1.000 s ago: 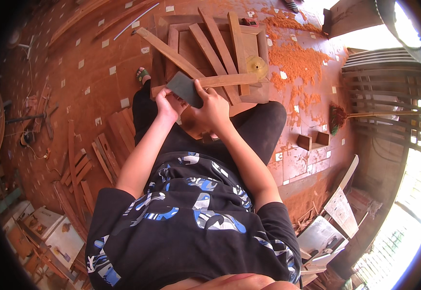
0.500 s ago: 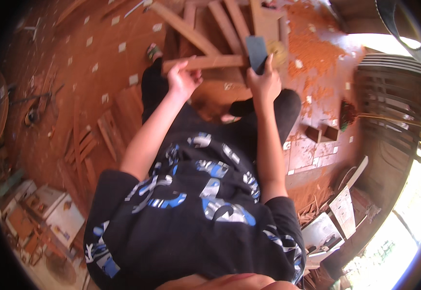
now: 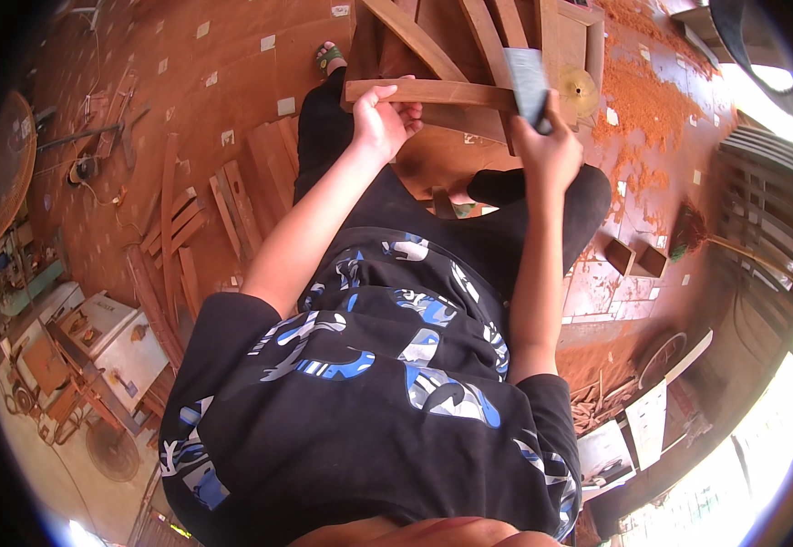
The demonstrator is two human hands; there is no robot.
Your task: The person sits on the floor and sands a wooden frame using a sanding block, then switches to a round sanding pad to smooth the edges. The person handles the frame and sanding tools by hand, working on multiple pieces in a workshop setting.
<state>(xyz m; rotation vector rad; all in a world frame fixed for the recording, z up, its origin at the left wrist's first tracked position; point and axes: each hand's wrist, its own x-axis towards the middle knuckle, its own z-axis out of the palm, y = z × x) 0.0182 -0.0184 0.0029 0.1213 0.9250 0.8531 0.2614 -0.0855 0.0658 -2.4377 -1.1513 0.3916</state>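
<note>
My left hand (image 3: 384, 123) is closed on the left part of a reddish-brown wooden slat (image 3: 456, 93), its thumb along the upper face and its fingers curled at the near edge. In my right hand (image 3: 547, 150) is a flat, grey rectangular piece (image 3: 526, 80) with a dark lower end, its exact kind unclear. It lies at the slat's right end; whether the two touch, I cannot tell. Beneath and beyond them is a wooden workpiece or low bench (image 3: 588, 36) with several slats (image 3: 419, 41) lying on it. Beside the grey piece sits a round yellowish disc (image 3: 580, 88).
Stacked boards (image 3: 232, 205) lie on the floor to the left. Orange sawdust (image 3: 647, 100) covers the floor at right, near a small open wooden box (image 3: 633, 258) and a broom (image 3: 688, 232). A slatted wooden frame (image 3: 766, 201) stands farther right. My bent legs flank the work.
The view has shifted, so the bench, slat and both hands appear farther right. The grey piece is tilted slightly differently and looks lighter. Both hands keep their holds.
</note>
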